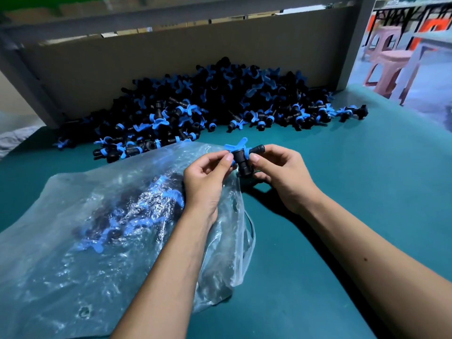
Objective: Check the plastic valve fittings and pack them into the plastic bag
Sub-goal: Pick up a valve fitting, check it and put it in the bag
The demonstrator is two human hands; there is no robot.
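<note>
Fitting: one black valve fitting w/ blue butterfly handle, held up between both hands, just above the bag's open edge, off the worktop.
Left hand: thumb and fingertips pinch the fitting's left end; wrist and forearm lie over the bag.
Right hand: fingers curled round the fitting's right end, thumb on top near the black spigot.
Bag: clear plastic bag, crumpled, lying flat at front left of worktop; black-and-blue fittings show through the film inside.
Pile: big heap of loose fittings at back of worktop, banked against a cardboard sheet; a few strays spread to the right.
Worktop: teal surface.
Bkgd: pink plastic stools at far right, beyond the worktop edge.
</note>
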